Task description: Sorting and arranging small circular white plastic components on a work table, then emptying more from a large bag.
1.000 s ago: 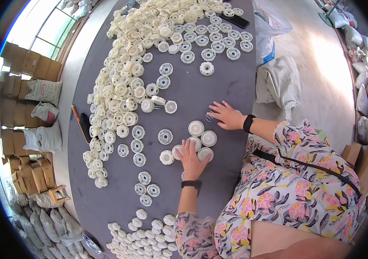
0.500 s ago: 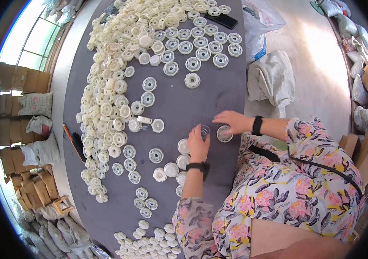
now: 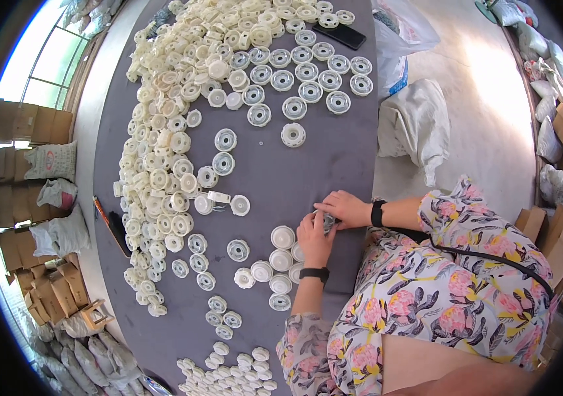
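My left hand (image 3: 314,239) and my right hand (image 3: 349,207) meet near the table's right edge. Their fingers close round a round plastic wheel (image 3: 328,224), mostly hidden by the fingers; only a greyish, shiny part shows between them. Beside my left wrist is a cluster of white round caps (image 3: 282,237), some partly covered by the hand and forearm. Left of it stand a lone wheel with a clear grey face (image 3: 238,250) and a white scalloped cap (image 3: 244,278). Farther left, a cream ring (image 3: 219,197) leans on edge between two white caps, with fine wire coils beside it.
A large heap of cream plastic wheels (image 3: 163,165) runs along the table's (image 3: 281,171) left side. Grey-faced wheels (image 3: 308,71) stand in rows at the far end, near a black phone (image 3: 339,35). Small white caps (image 3: 229,376) lie at the near end. A white sack (image 3: 415,125) is beside the table.
My right hand has drawn the round wheel from the table's edge toward my left hand. The fingers of both hands have come together over it, covering the thin coil my left hand held.
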### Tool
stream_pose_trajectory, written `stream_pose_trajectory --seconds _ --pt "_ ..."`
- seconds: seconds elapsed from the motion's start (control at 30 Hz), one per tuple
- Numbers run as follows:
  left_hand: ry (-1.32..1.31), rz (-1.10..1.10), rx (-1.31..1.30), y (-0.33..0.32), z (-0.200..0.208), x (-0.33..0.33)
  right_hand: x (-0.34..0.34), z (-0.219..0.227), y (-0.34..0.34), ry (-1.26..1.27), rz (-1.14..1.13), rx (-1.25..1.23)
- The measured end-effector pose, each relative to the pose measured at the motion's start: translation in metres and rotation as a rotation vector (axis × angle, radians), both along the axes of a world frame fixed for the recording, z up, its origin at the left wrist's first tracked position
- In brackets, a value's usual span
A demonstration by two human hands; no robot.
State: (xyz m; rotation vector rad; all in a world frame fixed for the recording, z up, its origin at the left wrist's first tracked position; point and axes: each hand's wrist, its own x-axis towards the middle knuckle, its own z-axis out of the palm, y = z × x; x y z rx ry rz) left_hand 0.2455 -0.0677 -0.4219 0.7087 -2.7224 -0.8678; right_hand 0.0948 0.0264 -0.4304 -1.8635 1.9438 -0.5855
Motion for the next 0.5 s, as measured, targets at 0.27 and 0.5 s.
stream_pose_trajectory --seconds 0.27,0.5 --pt "-0.090 0.007 -0.125 -0.035 0.014 0.033 -0.003 0.007 -0.045 -0.415 0.090 0.022" --pt "-0.113 0.013 -0.111 -0.051 0.040 0.011 -0.192 0.039 -0.038 0.263 -0.672 -0.296"
